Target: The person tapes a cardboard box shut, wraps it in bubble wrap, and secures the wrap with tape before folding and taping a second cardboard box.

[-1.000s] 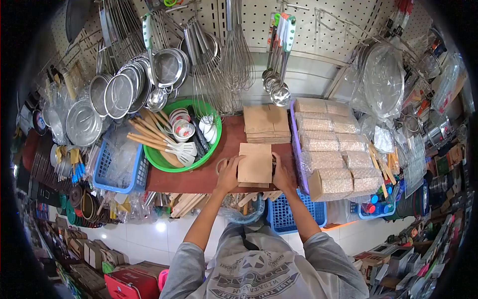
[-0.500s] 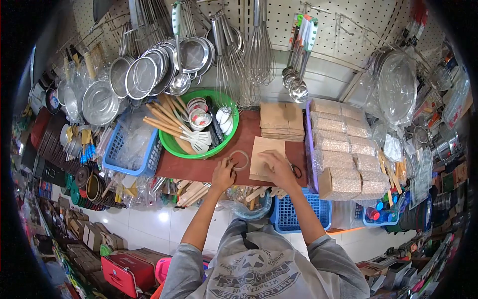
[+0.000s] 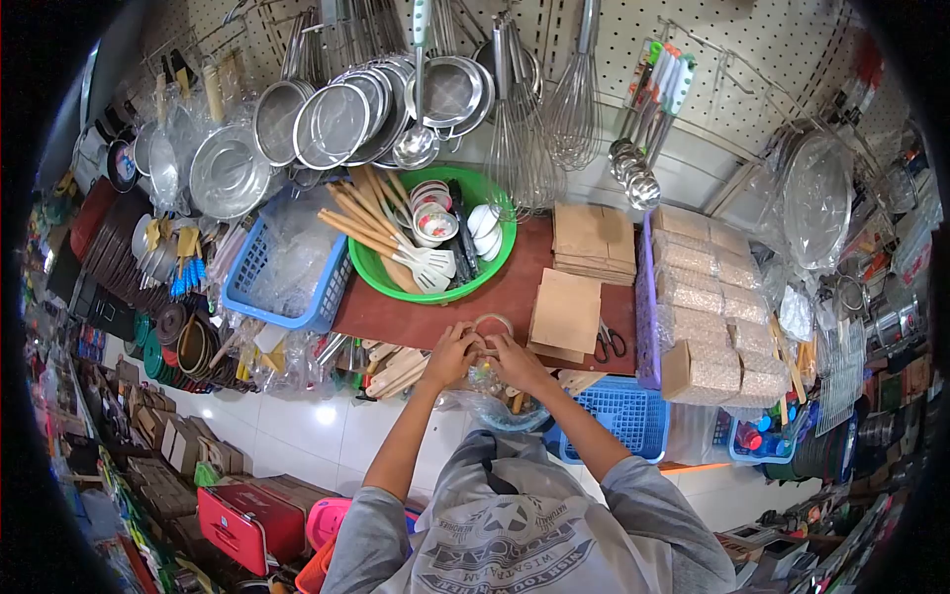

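Both hands meet at the front edge of the desk (image 3: pixel 416 322), on a roll of clear tape (image 3: pixel 493 325) that lies flat there. The left hand (image 3: pixel 453 353) comes in from the left and the right hand (image 3: pixel 517 360) from the right, so the ring sits just ahead of both sets of fingers, a little nearer the right hand's fingertips than the left's. The fingers of each hand are curled inward and bunched close, seemingly pinching at the near rim of the roll, though whether they grip the ring itself or a loose end of tape is too small to tell. Being round, the roll has no long axis; its open centre faces up. Just to the right lies a flat brown cardboard sheet (image 3: pixel 565 312), with scissors (image 3: pixel 608 343) beside it, both apart from the hands. Beyond the roll stands a green bowl (image 3: pixel 492 272) of utensils; below the desk edge is a blue basket (image 3: pixel 623 416).
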Action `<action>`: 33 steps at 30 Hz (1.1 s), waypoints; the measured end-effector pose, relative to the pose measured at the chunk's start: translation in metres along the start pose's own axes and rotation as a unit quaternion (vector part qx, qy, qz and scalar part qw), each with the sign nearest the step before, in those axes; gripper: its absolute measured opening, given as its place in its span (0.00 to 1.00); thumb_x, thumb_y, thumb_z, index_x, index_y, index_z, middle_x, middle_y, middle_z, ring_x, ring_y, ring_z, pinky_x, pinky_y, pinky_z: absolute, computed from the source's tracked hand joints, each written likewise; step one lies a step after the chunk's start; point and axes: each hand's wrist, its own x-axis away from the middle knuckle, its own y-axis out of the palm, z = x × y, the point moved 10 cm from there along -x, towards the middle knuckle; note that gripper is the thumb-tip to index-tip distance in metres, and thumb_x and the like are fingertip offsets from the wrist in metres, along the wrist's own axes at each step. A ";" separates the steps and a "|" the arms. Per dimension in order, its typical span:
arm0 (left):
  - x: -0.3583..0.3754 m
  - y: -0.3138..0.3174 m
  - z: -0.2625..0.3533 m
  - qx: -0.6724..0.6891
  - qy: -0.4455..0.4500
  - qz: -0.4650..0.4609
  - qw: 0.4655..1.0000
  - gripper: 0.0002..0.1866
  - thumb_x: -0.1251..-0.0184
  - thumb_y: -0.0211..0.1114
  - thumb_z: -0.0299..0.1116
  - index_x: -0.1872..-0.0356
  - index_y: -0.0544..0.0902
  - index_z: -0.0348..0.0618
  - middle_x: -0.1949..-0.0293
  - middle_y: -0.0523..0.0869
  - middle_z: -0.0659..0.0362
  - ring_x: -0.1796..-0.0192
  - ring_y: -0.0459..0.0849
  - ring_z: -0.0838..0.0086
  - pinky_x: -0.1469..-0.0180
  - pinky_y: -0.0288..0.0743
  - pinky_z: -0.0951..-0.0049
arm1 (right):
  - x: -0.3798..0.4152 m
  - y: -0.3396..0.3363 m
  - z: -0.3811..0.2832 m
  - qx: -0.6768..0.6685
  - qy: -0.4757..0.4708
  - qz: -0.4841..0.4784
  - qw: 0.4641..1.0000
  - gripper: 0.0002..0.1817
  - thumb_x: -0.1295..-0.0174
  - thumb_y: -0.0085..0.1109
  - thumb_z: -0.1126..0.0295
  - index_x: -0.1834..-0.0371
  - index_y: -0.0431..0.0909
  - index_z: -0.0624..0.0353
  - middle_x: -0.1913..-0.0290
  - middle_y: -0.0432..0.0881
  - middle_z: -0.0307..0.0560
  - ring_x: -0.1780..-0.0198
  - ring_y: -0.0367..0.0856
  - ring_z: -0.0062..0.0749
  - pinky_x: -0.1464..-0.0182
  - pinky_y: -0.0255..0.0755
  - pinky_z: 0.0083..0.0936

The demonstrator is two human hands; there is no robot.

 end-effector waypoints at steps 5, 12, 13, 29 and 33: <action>0.006 -0.023 0.003 0.122 0.031 0.000 0.992 0.12 0.39 0.66 0.29 0.54 0.82 0.45 0.40 0.75 0.53 0.37 0.72 0.54 0.34 0.65 0.58 | -0.003 -0.010 -0.012 -0.015 -0.028 0.016 0.999 0.17 0.31 0.54 0.56 0.49 0.77 0.56 0.52 0.81 0.57 0.53 0.81 0.57 0.55 0.75 0.46; -0.005 -0.066 0.030 0.227 0.055 0.041 0.971 0.16 0.35 0.65 0.31 0.46 0.81 0.43 0.40 0.75 0.50 0.36 0.74 0.56 0.34 0.66 0.61 | 0.000 -0.038 -0.021 -0.182 0.027 0.005 0.983 0.20 0.29 0.54 0.52 0.58 0.83 0.59 0.79 0.80 0.45 0.75 0.81 0.28 0.70 0.74 0.29; -0.009 -0.072 0.034 0.246 0.048 0.041 0.967 0.18 0.34 0.65 0.33 0.44 0.79 0.43 0.40 0.75 0.50 0.36 0.75 0.56 0.34 0.66 0.61 | 0.003 -0.044 -0.023 -0.202 0.054 -0.006 0.978 0.20 0.28 0.54 0.53 0.57 0.83 0.60 0.80 0.80 0.43 0.76 0.79 0.22 0.72 0.73 0.25; -0.078 -0.116 0.093 0.353 0.054 -0.005 0.934 0.23 0.28 0.59 0.29 0.34 0.69 0.44 0.52 0.73 0.57 0.46 0.73 0.71 0.38 0.64 0.70 | -0.005 -0.121 -0.067 -0.388 0.029 0.045 0.920 0.14 0.30 0.46 0.65 0.68 0.76 0.62 0.74 0.72 0.36 0.79 0.69 0.16 0.74 0.68 0.18; -0.098 -0.100 0.077 0.474 0.068 -0.044 0.877 0.25 0.23 0.49 0.47 0.33 0.67 0.44 0.55 0.75 0.59 0.48 0.73 0.73 0.40 0.64 0.69 | -0.013 -0.130 -0.076 -0.380 0.028 -0.048 0.923 0.12 0.30 0.43 0.67 0.66 0.75 0.61 0.76 0.72 0.36 0.79 0.72 0.18 0.73 0.68 0.17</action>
